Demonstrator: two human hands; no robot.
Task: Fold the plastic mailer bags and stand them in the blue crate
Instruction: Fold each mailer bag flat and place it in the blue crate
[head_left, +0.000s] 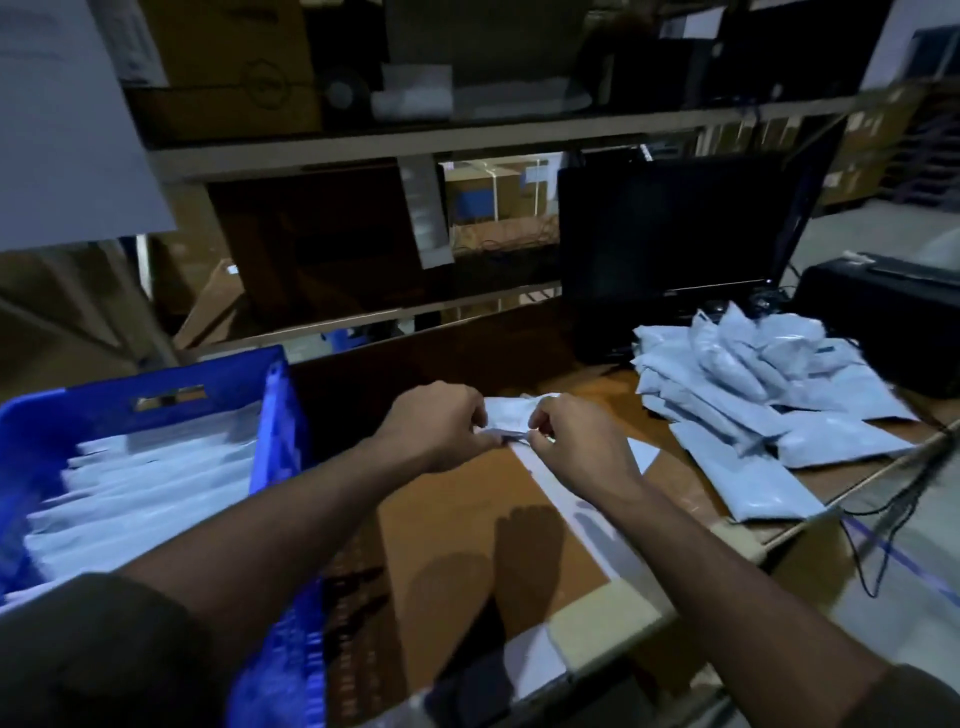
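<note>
Over on the far left sits the blue crate (156, 395), its long side wall running right alongside the brown table (467, 519). Inside the crate, a row of folded pale mailers (140, 483) stands on edge, packed one behind another, filling it from the near end back toward the slotted handle wall. The near corner of the crate is hidden behind the person's left sleeve.

Just right of the crate, above the table, the left hand (441, 423) has its fingers curled, pinching the near edge of a white mailer bag (506, 408) lying flat on the table. Right beside it, almost knuckle to knuckle, the right hand (574, 441) pinches the same edge, thumb and fingertips closed on the folded strip between the two hands. Most of the bag is covered by the hands; a white corner peeks out on the right hand's far side.

Further right of the crate, past the hands, a loose pile of unfolded mailer bags (769, 384) spreads across the table, overlapping every which way, some reaching the table's right edge. Behind that pile stands a dark monitor (670, 244), and at the far right a black box-shaped device (893, 317), its type unclear, touches the pile.
</note>
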